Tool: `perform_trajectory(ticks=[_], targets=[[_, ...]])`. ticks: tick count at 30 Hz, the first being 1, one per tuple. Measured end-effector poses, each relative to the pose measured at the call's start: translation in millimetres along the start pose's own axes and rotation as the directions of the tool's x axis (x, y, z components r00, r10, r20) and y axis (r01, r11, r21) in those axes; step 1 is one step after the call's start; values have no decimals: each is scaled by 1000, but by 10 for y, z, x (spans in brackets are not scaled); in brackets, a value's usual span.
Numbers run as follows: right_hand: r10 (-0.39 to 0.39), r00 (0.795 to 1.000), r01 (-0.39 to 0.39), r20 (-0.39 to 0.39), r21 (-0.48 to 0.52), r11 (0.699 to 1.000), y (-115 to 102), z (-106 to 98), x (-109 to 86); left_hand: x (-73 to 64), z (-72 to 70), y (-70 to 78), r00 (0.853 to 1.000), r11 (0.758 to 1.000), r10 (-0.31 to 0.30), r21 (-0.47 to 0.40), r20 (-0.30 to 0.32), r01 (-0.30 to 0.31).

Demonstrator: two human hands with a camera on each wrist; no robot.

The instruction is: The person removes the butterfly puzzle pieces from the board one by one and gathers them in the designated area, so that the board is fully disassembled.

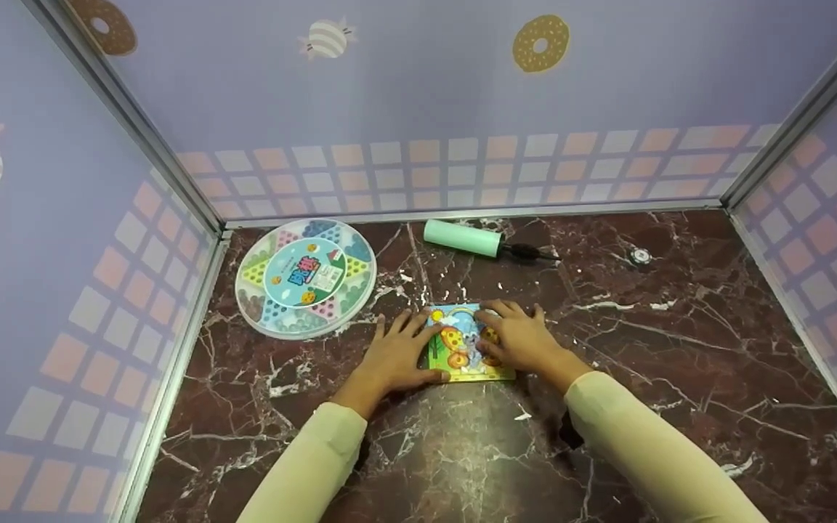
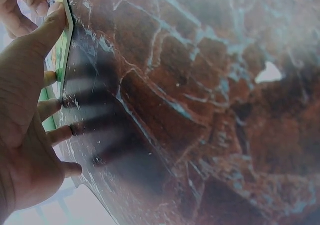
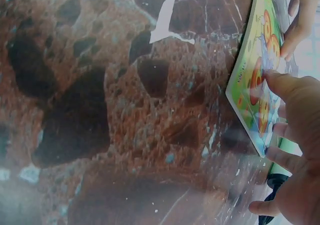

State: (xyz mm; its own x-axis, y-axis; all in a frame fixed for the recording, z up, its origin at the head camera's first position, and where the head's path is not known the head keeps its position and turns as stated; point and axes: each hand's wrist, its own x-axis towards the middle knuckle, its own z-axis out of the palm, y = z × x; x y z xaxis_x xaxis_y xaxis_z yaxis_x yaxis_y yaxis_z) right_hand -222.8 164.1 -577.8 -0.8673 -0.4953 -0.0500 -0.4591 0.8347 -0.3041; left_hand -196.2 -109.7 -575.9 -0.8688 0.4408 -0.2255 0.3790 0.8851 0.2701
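A small square picture board lies flat on the marbled surface, brightly printed with a grey cartoon figure and orange-yellow round shapes. Thin lines cross its print in the right wrist view, like piece seams. My left hand is spread at the board's left side, with the thumb at the near left corner and fingertips along the left edge. Over the right part rests my right hand, its thumb on the print and its fingers toward the far right edge. The left wrist view shows the left thumb touching the board's edge.
A round, clear-lidded Chinese checkers set stands at the back left. Behind the board lies a mint-green hand pump with a black nozzle. A small round metallic item is at the back right. Printed panels enclose three sides.
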Motion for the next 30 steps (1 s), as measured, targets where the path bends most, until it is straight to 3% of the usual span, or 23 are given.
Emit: perform_trajectory(ticks=[11,20,30], targets=[[10,1000,-10,0,-27,1000,-94,40,44,0,34,-28,1000,1000,1,2,-9,-1],[-37,999,38,7,-32,999,-250,51,193,32,3,-12,1000,1000,5,-13,-1,-5],[-85,996,84,3,63,994,-343,67,340,50,19,-28,1000,1000,13,11,1,-13]])
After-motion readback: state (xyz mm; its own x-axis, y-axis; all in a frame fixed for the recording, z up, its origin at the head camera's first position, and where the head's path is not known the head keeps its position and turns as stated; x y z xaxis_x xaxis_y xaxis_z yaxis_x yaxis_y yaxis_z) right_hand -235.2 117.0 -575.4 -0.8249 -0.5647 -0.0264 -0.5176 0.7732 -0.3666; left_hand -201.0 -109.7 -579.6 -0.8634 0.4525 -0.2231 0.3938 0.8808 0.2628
